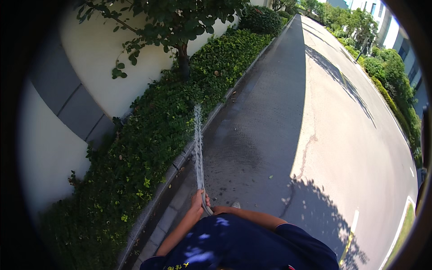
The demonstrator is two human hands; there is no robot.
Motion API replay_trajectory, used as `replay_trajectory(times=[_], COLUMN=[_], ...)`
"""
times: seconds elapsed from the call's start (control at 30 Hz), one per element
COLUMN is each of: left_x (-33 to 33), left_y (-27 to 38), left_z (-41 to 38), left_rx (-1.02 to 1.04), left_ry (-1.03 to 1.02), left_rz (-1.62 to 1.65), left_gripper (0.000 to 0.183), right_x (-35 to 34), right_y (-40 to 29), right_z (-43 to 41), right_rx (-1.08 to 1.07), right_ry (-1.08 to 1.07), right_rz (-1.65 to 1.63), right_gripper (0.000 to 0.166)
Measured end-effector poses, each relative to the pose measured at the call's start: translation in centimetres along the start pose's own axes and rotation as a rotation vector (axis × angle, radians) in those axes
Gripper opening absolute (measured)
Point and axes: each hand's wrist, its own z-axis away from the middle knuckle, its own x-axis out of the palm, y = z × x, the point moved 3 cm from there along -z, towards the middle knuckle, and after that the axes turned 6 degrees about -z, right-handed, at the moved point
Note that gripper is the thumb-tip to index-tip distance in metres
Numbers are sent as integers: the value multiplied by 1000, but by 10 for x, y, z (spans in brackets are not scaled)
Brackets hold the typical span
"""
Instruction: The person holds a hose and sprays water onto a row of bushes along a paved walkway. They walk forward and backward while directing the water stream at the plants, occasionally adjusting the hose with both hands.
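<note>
A grey garden hose (205, 204) curves up in front of my dark blue shirt. Near its open end, my left hand (197, 201) is closed around it. My right hand (219, 210) is lower down, against the hose where it bends toward my body; part of that hand is hidden by the shirt. From the hose end a stream of water (198, 148) shoots forward, crossing the kerb. It lands among the low green ground-cover shrubs (184, 104) on the left.
A stone kerb (212, 116) divides the planting bed from the asphalt road (256, 111), which is damp along that side. Behind the bed stand a small tree (182, 55) and a pale wall (98, 67). Hedges (388, 67) line the road's far right side.
</note>
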Motion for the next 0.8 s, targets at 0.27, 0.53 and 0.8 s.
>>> replay_trajectory(times=[0.27,0.53,0.8], left_x=[5,3,3], left_y=[3,1,2], left_z=[1,-4,-2], left_rx=[3,-1,3], left_ry=[-4,-36,-40], left_rz=[-27,-8,-14], left_gripper=[32,31,30], right_x=[-6,-7,-8], right_y=[-20,-19,-23], right_z=[16,13,17], right_rx=[44,-42,-23], right_ry=[-13,-3,12], right_rz=[-63,-81,-88], right_gripper=[52,50,46])
